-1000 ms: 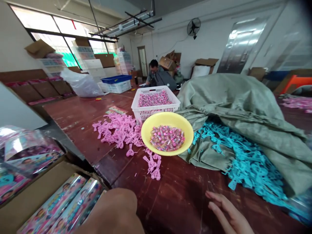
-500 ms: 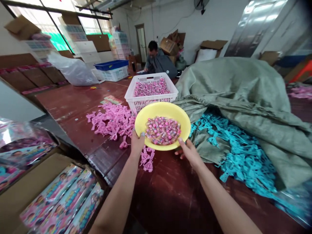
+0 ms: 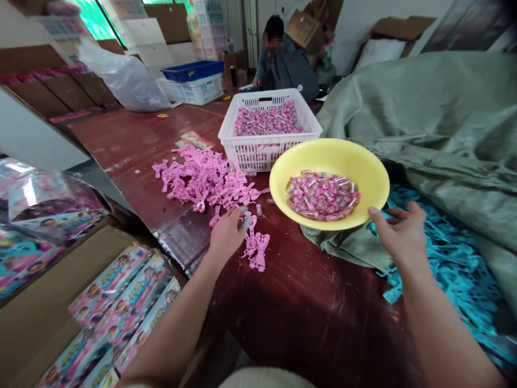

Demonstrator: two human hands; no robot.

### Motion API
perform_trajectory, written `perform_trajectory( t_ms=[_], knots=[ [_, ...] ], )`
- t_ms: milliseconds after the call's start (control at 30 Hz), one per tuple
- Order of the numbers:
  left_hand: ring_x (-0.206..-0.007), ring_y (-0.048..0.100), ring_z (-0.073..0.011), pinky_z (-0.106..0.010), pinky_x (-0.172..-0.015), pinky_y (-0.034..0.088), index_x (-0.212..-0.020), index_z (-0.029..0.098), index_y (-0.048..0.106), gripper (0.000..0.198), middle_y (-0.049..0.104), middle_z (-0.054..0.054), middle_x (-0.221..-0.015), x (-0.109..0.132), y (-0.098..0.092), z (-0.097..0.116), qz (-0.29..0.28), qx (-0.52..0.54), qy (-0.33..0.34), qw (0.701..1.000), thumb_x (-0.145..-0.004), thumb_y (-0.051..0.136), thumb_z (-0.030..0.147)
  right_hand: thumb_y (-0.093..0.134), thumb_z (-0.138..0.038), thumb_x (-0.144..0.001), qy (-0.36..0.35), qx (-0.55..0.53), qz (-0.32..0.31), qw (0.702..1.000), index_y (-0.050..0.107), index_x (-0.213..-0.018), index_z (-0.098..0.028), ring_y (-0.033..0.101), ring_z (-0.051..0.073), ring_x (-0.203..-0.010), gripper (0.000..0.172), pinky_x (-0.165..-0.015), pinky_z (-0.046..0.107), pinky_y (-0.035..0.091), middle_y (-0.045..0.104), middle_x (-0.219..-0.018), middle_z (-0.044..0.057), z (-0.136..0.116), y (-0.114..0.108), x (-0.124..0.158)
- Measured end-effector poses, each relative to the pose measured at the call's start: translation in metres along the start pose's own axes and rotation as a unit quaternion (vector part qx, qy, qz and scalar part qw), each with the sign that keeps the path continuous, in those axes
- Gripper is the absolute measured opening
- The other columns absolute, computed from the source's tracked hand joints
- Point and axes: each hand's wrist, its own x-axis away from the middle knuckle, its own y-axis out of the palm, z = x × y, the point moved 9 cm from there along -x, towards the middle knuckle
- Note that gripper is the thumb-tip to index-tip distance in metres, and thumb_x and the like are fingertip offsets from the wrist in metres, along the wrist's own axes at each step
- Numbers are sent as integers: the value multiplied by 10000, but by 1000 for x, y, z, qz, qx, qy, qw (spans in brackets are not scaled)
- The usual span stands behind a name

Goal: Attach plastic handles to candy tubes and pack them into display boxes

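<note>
Our left hand (image 3: 226,234) is curled into a tight pinch, fingertips together just above the table; whether it has hold of anything small we cannot tell. Just beside it lies a loose capsule (image 3: 258,210). Our right hand (image 3: 402,237) is open, fingers spread, holding nothing, its thumb at the rim of the yellow plastic bowl (image 3: 329,161). The bowl sits at the edge of the green woven sack (image 3: 444,124), with pink-capped capsules (image 3: 323,196) heaped in its middle. Pieces this small call for a light fingertip pinch, and the bowl is best steadied at the rim. Pink plastic pieces (image 3: 202,180) lie scattered left of the bowl, a white crate (image 3: 258,156) of capsules stands behind it, teal plastic pieces (image 3: 444,253) spill from the sack, and a co-worker (image 3: 286,64) sits beyond.
</note>
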Motion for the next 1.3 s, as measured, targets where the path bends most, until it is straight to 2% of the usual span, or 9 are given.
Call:
perform_trajectory(
  t_ms=[67, 167, 267, 333, 533, 667, 933, 1100, 1300],
  knots=[
    [-1071, 623, -324, -463, -963, 502, -1284, 212, 634, 455, 673, -132, -1169, 32, 14, -5, -44, -151, -12, 987, -912, 633, 474, 734, -616, -732, -128, 81, 35, 988, 291, -1548, -75, 593, 367, -1146, 1075, -986, 552, 495, 538, -1373, 266, -42, -5, 3],
    [-1120, 570, -337, -445, -943, 509, -1441, 194, 525, 629, 601, -161, -1324, 66, 62, 4, -97, -279, 24, 955, -903, 639, 500, 569, -597, -890, -310, 259, -164, 900, 409, -1527, -222, 439, 364, -1376, 757, -1132, 557, 357, 492, -1497, 162, -100, 67, 16],
    [-1142, 539, -285, -421, -982, 481, -1495, 276, 477, 520, 557, -92, -1446, 77, 107, 28, -129, -289, 131, 940, -978, 518, 245, 604, -651, -855, -254, 427, -415, 762, 497, -1485, -377, 329, 385, -1470, 696, -1154, 573, 315, 388, -1617, 48, -90, 135, 17],
    [-1141, 539, -273, -441, -976, 471, -1471, 335, 502, 520, 566, -39, -1462, 76, 114, 34, -134, -291, 168, 932, -987, 444, 155, 656, -669, -810, -201, 479, -458, 721, 572, -1434, -368, 427, 391, -1411, 698, -1119, 545, 372, 434, -1587, 76, -78, 145, 9],
    [-1149, 586, -287, -475, -957, 483, -1367, 311, 611, 462, 576, -26, -1481, 67, 78, 14, -122, -312, 135, 932, -967, 465, 132, 656, -602, -841, -120, 540, -371, 746, 640, -1352, -168, 656, 436, -1102, 671, -858, 533, 522, 595, -1319, 268, -31, 103, -1],
    [-1133, 634, -298, -479, -955, 495, -1350, 301, 635, 475, 584, -40, -1477, 63, 72, 5, -137, -296, 130, 936, -947, 469, 112, 480, -328, -974, -104, 527, -332, 776, 709, -1203, -148, 686, 384, -1047, 370, -810, 483, 524, 638, -1250, 245, -5, 79, 11],
    [-1446, 410, -355, -622, -1221, 200, -1293, 248, 640, 404, 595, -106, -1451, 53, 48, 20, -24, -144, 104, 984, -912, 543, 156, 507, -325, -985, -170, 413, -325, 834, 676, -1231, -179, 669, 259, -1071, 332, -928, 357, 493, 709, -1166, 137, -11, 59, 20],
    [-1293, 579, -344, -485, -1017, 538, -1531, 207, 308, 832, 439, -218, -1548, 38, 106, 45, -80, 266, -84, 957, -860, 731, 459, 622, -373, -930, -186, 376, -347, 839, 546, -1436, -176, 632, 347, -1181, 549, -973, 465, 496, 638, -1338, 191, -18, 79, 43],
    [-887, 723, -255, -376, -626, 649, -1301, 225, 501, 503, 673, -132, -1182, 31, 180, 78, -175, 443, -195, 857, -869, 688, 402, 491, -294, -1008, -217, 352, -302, 859, 581, -1386, -201, 647, 289, -1188, 400, -965, 403, 535, 604, -1413, 149, -26, 72, 75]
  ],
)
